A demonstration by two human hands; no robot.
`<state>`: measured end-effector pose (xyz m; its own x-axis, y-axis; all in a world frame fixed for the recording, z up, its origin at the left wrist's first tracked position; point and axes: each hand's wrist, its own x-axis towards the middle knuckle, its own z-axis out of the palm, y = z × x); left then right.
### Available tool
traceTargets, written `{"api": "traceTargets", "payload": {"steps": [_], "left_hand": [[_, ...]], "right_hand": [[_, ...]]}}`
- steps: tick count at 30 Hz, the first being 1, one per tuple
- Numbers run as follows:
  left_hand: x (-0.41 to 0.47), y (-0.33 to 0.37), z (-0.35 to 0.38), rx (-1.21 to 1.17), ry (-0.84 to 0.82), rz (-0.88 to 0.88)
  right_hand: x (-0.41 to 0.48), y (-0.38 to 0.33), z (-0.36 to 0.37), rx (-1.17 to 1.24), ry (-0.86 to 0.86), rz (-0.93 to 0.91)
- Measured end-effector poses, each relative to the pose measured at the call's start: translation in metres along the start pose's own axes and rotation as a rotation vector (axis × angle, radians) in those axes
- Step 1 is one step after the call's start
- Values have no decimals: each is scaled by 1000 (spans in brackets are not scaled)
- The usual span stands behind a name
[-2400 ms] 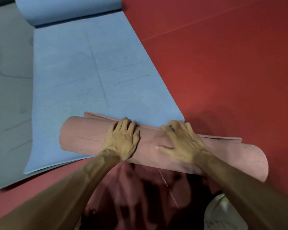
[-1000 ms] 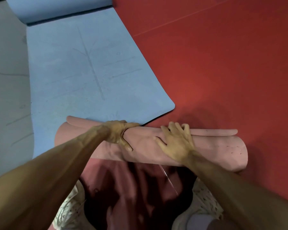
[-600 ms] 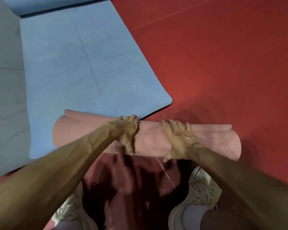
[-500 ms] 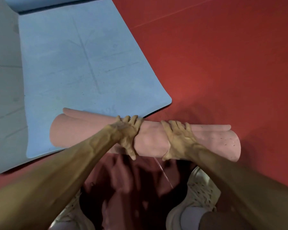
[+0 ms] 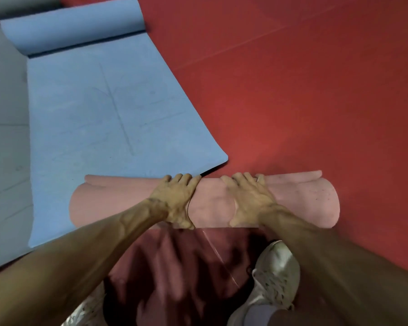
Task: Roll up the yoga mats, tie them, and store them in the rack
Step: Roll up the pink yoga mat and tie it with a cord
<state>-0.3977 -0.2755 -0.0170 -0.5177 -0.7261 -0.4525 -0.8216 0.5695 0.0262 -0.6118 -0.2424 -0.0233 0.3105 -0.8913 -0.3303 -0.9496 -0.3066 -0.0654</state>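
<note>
Pink roll (image 5: 211,208), left hand (image 5: 174,200) and right hand (image 5: 250,201) gripping, overlaps blue mat (image 5: 99,118) edge.

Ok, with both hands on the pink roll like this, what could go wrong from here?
1. The pink mat has its outer flap lying loose along the far side. No tie is plainly visible around it, so it may spring open if the left hand or right hand lets go.
2. The roll's left part rests on the blue mat, so moving it might drag that mat's near corner.
</note>
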Motion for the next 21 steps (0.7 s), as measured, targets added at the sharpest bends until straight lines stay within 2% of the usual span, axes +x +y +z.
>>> {"api": "traceTargets", "payload": {"steps": [4, 9, 12, 15, 19, 20, 21], "left_hand": [[5, 18, -74, 22, 138, 12], [-3, 63, -206, 145, 358, 19], [-14, 104, -274, 150, 461, 11], [-25, 155, -322, 98, 547, 24], [-33, 236, -354, 40, 607, 84], [-32, 257, -357, 28, 604, 106], [-30, 278, -359, 17, 594, 129]], "right_hand": [[-22, 32, -70, -62, 100, 59], [-78, 84, -181, 24, 234, 181], [-136, 124, -242, 54, 371, 291], [-206, 164, -266, 175, 646, 436], [-298, 205, -229, 257, 1211, 635], [-319, 213, -212, 306, 1269, 643], [-337, 219, -191, 368, 1251, 646]]}}
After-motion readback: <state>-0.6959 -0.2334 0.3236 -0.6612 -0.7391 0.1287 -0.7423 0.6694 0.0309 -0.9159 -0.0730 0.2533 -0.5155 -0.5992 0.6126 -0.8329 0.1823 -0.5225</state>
